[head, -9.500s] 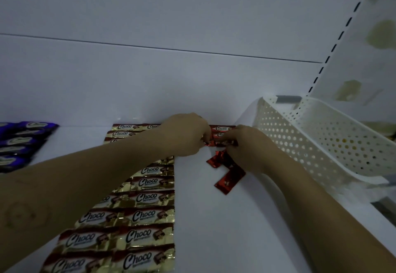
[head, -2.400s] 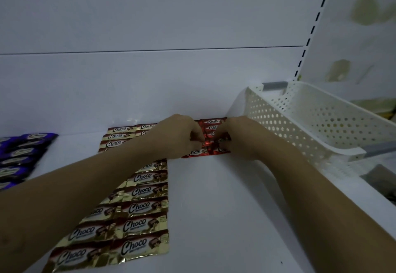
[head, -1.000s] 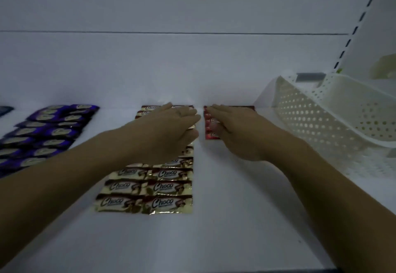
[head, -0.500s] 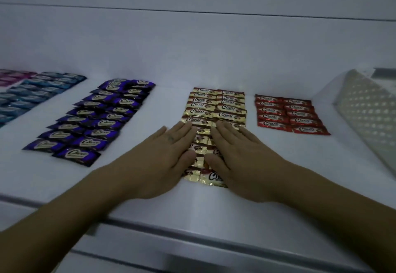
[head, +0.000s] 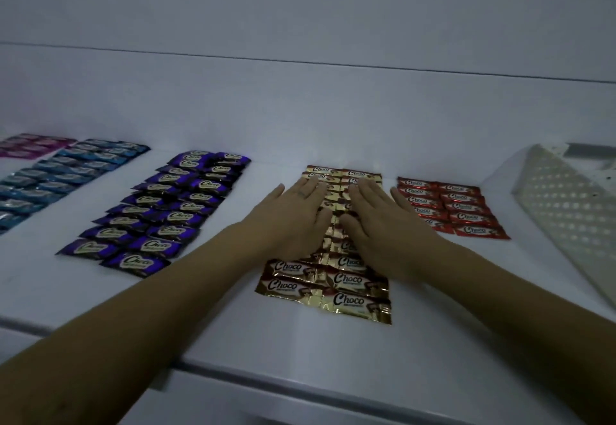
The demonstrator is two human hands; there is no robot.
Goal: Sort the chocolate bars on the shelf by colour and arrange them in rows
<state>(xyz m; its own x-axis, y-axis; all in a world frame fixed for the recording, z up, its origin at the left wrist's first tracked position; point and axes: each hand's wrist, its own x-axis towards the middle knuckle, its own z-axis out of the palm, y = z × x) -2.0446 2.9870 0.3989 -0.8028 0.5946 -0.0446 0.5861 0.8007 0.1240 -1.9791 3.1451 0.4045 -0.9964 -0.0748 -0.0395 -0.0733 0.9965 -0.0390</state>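
Beneath both palms, a white shelf (head: 450,318) is seen. Its front edge (head: 300,378) runs across the view under the forearms. On the near side of the hands, bare shelf surface is left open between the closest bars and that edge. Beyond the fingertips, a narrow bare strip is left before the white back panel (head: 300,107).

The left hand (head: 296,221) and the right hand (head: 383,228) are laid flat side by side, palms down, with fingers straight and slightly spread. Nothing is gripped by either. Both rest on the gold Choco bars (head: 346,291), which are set in two columns running away from the person. The nearest rows show behind the wrists and the farthest rows just past the fingertips.

Just beside the right hand's little finger, on its outer side, red Choco bars (head: 466,211) are laid in two columns; whether the finger touches them cannot be told. Further right, well apart from that hand, a white perforated basket (head: 566,218) is cut off by the frame.

Left of the left hand, across a gap of bare shelf, purple Choco bars (head: 166,211) are laid in two columns. Further left, blue bars (head: 66,174) are ranged in rows. Pink bars (head: 30,146) are seen blurred at the far left.
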